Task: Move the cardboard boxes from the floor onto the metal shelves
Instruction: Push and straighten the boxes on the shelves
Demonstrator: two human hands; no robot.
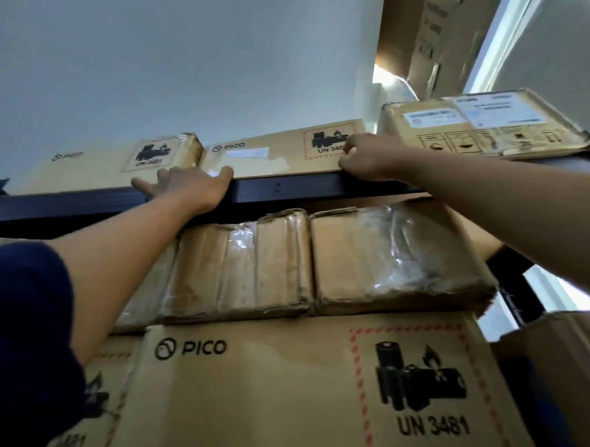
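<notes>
Nearest the camera, below both hands, stands a large PICO box [276, 391] with a battery hazard mark and "UN 3481" printed on its face. To its left, under the left forearm, a second box of the same print [92, 407] shows only in part, behind a dark blue sleeve [26, 333]. Directly above these, between the large box and the shelf beam, lie two tape-wrapped cardboard parcels [241, 265] side by side, touching, with clear film over their fronts.

A dark metal shelf beam [285, 190] runs across the view at the level of the hands. On the shelf above it sit three boxes in a row. The middle PICO box [271, 154] is the one being handled; its front lower edge lies along the beam. The left-hand PICO box [111, 163] stands just beside it, past the left hand. A labelled parcel [484, 126] with white stickers sits beyond the right hand, overhanging the shelf slightly.

The left hand [188, 187] lies flat with fingers spread, pressing against the lower left corner of the middle box and the beam top. The right hand [368, 154] has its fingers curled against the box's lower right front, over the hazard label; whether it grips or only pushes cannot be told.

Upper right, a tall cardboard carton [424, 35] leans near a bright window strip.
</notes>
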